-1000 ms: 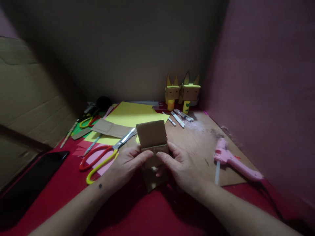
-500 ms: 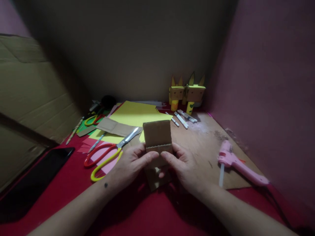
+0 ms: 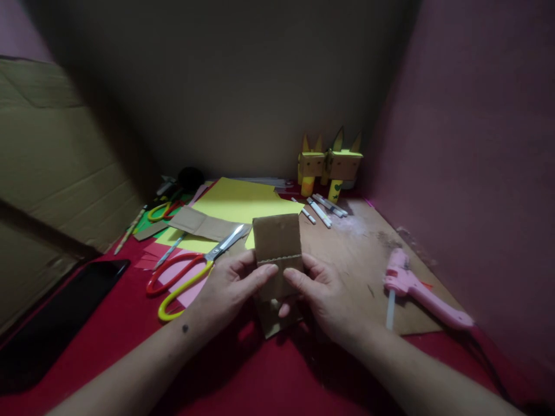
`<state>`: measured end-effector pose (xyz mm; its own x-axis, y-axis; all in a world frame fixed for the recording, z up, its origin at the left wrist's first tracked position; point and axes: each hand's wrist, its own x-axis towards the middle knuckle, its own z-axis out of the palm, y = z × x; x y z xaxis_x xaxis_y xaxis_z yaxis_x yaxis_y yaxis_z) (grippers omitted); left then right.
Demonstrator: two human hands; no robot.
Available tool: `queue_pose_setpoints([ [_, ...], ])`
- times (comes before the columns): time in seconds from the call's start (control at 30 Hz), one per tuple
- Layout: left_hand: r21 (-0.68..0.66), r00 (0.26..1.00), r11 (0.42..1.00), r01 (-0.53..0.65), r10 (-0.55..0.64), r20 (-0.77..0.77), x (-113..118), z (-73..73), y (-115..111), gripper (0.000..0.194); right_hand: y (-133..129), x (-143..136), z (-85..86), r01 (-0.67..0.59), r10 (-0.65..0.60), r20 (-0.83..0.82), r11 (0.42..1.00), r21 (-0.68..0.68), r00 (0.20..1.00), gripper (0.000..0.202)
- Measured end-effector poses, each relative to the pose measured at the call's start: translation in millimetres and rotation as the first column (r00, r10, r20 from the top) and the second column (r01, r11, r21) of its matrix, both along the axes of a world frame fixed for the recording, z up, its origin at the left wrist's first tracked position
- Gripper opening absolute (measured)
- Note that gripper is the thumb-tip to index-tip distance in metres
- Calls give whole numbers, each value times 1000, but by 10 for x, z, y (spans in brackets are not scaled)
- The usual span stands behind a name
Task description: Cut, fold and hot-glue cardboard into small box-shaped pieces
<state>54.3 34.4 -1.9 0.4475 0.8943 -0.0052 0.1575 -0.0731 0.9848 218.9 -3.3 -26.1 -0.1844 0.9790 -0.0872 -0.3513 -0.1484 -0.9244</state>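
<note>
Since the earlier frame our hands have barely shifted, and the upper flap of the cardboard piece (image 3: 277, 240) now stands a little flatter. Our left hand (image 3: 229, 289) grasps the cardboard from the left, thumb pressed near the scored fold; our right hand (image 3: 323, 292) grasps it from the right, thumb meeting the same line. We hold the piece just above the red cloth (image 3: 108, 341), at the near edge of the wooden board (image 3: 359, 242). Just left of our left hand lie the red-and-yellow scissors (image 3: 182, 277), their blades pointing toward the yellow paper (image 3: 240, 202) farther back. Well to the right rests the pink glue gun (image 3: 416, 292). At the far side stand two cardboard figures (image 3: 329, 164) with white markers (image 3: 323, 208) before them.
</note>
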Motion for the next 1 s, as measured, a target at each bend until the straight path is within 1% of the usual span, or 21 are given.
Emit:
queue_pose_setpoints([
  [0.13,-11,1000,1000,-2,2,14,10,10,-13,24,-20,6,-7,-4,4,-33,1000,8,999,34],
  [0.23,-8,1000,1000,-18,18,15,-2,10,-20,23,-32,6,-14,34,-30,-68,997,64,997,28],
  [0.3,-8,1000,1000,-22,23,2,-14,-8,-27,24,-31,-1,-20,48,-40,-114,997,67,993,28],
  [0.37,-2,999,1000,-26,26,-20,-17,-35,-41,26,-26,-13,-31,-1,5,-192,1000,24,981,30],
  [0.47,3,999,1000,6,-6,-43,7,-50,-80,25,-28,-37,-54,-132,123,-291,991,-12,949,29],
  [0.53,-10,996,998,61,-62,-59,20,-2,-102,25,-43,-45,-73,-161,157,-294,987,8,943,27],
  [0.6,-24,989,992,123,-125,-81,-21,107,-90,24,-62,-43,-93,-158,156,-269,987,14,950,27],
  [0.63,-21,987,992,124,-125,-99,-79,179,-62,23,-71,-38,-102,-146,141,-254,989,-3,957,28],
  [0.67,-2,987,995,98,-98,-131,-169,255,-15,23,-79,-33,-110,-126,115,-242,992,-32,964,29],
  [0.7,41,983,999,32,-24,-183,-291,325,53,23,-84,-27,-116,-104,87,-232,992,-64,969,31],
  [0.73,115,961,991,-63,91,-262,-442,383,142,25,-89,-23,-120,-80,57,-224,993,-92,973,32],
  [0.77,216,906,967,-138,212,-366,-613,420,251,25,-92,-21,-121,-65,38,-220,991,-114,975,34],
  [0.8,327,812,928,-177,325,-485,-793,432,375,25,-95,-22,-119,-57,28,-220,990,-128,975,35],
  [0.83,420,684,890,-178,419,-598,-967,415,508,22,-98,-25,-115,-55,25,-222,990,-133,975,35],
  [0.87,461,550,873,-159,466,-693,-1126,372,643,19,-101,-30,-109,-60,28,-225,989,-134,974,36],
  [0.9,468,504,868,-165,482,-717,-1259,307,772,17,-104,-37,-103,-71,39,-227,988,-135,973,36],
  [0.93,464,489,868,-177,487,-724,-1364,225,887,15,-107,-44,-98,-81,49,-228,988,-134,972,35],
  [0.97,461,498,870,-177,483,-720,-1441,136,984,13,-110,-49,-96,-92,60,-227,987,-131,972,35],
  [1.0,460,525,869,-181,481,-702,-1496,49,1059,11,-111,-53,-95,-98,68,-225,987,-128,972,35],
])
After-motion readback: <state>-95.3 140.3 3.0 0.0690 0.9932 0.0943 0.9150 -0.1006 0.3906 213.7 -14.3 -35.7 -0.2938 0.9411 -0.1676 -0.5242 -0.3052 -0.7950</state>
